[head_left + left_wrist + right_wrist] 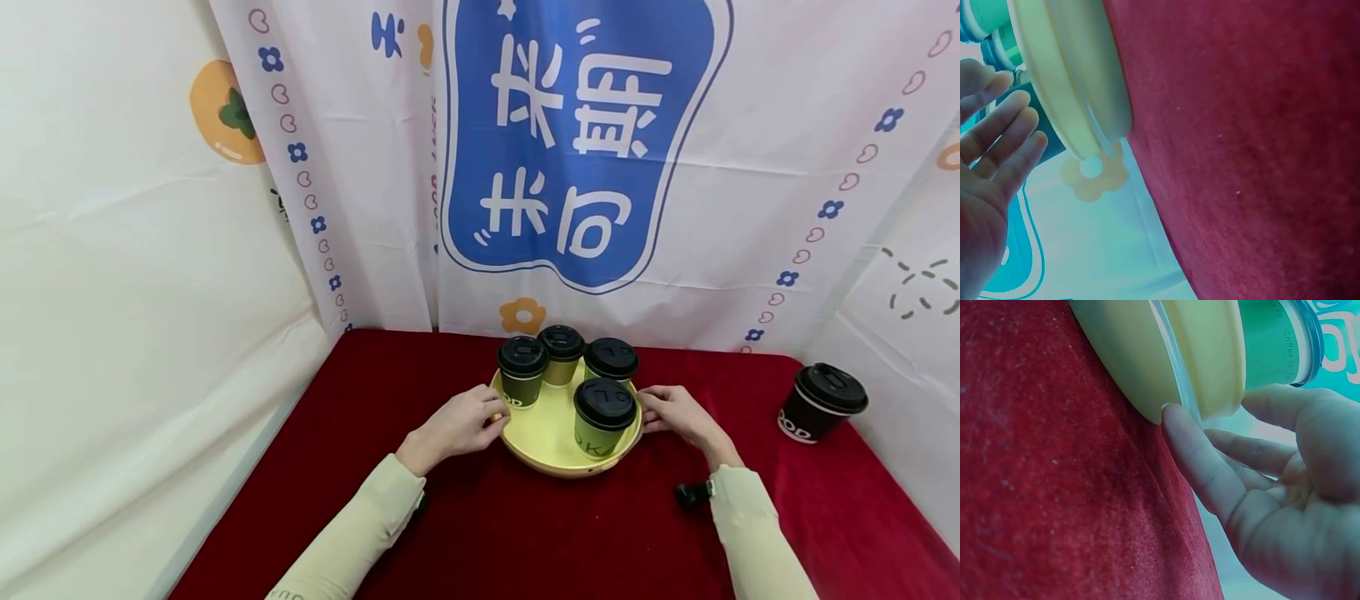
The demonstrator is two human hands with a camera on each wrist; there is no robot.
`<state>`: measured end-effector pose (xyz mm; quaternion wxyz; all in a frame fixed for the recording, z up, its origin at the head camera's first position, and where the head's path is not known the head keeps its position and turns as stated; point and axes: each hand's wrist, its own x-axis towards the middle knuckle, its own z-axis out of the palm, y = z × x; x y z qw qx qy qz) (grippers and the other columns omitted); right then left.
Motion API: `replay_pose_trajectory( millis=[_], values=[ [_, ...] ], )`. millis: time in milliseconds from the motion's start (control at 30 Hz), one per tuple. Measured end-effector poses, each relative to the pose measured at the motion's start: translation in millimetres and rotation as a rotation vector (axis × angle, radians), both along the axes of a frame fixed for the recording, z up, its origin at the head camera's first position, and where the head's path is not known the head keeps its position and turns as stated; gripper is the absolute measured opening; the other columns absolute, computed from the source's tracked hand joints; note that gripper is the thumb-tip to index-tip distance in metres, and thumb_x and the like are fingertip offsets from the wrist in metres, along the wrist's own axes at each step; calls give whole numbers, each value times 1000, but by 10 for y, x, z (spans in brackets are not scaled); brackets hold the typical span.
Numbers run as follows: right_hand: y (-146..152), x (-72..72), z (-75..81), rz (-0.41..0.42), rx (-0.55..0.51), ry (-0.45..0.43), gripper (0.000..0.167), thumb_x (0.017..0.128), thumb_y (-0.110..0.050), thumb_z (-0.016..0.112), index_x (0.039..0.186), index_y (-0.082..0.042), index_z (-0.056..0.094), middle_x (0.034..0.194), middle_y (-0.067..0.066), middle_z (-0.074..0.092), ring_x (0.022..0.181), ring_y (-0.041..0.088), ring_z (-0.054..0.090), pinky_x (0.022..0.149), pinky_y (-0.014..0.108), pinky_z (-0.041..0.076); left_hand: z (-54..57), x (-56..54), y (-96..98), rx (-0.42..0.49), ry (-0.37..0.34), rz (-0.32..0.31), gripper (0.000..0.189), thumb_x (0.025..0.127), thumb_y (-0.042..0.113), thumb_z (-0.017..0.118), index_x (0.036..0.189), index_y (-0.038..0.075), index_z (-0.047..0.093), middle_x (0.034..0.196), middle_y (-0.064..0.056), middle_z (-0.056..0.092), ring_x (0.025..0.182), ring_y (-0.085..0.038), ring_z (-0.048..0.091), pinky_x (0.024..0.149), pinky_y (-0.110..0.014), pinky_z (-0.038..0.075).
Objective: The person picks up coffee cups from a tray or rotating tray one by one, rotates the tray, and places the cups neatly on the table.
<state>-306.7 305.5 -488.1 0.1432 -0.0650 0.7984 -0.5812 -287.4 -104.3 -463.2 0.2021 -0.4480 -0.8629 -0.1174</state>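
Observation:
A round yellow tray (pixel 545 427) with a raised rim stands on the red cloth. It carries several lidded paper coffee cups, among them a light green cup (pixel 596 439) at the front right and a dark green cup (pixel 521 388) at the left. My right hand (pixel 673 414) holds the tray's right edge, thumb at the upper rim and a fingertip low on its side. On the opposite side is my left hand (pixel 463 422), its fingertips close to the rim. In the left wrist view its fingers (pixel 1013 140) are extended, with nothing gripped.
A black lidded cup (pixel 819 402) stands apart on the red cloth (pixel 420 542) at the far right. Behind the table hangs a white curtain (pixel 375 250) with a blue printed panel. White fabric also encloses the left and right sides.

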Motion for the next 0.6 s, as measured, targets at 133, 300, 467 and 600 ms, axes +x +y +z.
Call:
replay_pose_trajectory(
  millis=[133, 300, 467, 600],
  values=[
    [-10, 0, 5, -5, -4, -3, 52, 103, -23, 51, 139, 14, 43, 105, 12, 69, 85, 17, 72, 77, 38, 60, 46, -25, -15, 101, -13, 38, 7, 92, 20, 67, 93, 18, 73, 93, 7, 66, 83, -7, 57, 70, -21, 50],
    [-22, 5, 14, -3, -7, 4, 52, 103, -22, 51, 139, 15, 43, 105, 12, 69, 84, 17, 71, 77, 37, 60, 96, -53, -8, 180, -42, 68, 9, 93, 18, 66, 94, 14, 74, 90, 4, 66, 77, -10, 58, 67, -23, 49],
    [-14, 8, 13, 5, -23, 10, 53, 103, -22, 52, 138, 16, 43, 104, 11, 70, 84, 16, 71, 77, 37, 60, 98, -72, 16, 197, -55, 178, 11, 94, 24, 64, 94, 17, 73, 91, 4, 67, 80, -10, 59, 69, -25, 52],
    [-16, 11, 12, 10, -27, 0, 53, 103, -23, 52, 138, 16, 43, 103, 9, 70, 84, 16, 72, 77, 38, 60, 98, -76, 30, 248, -80, 269, 13, 95, 25, 63, 94, 16, 73, 93, 2, 68, 82, -13, 62, 70, -28, 54]
  ],
)
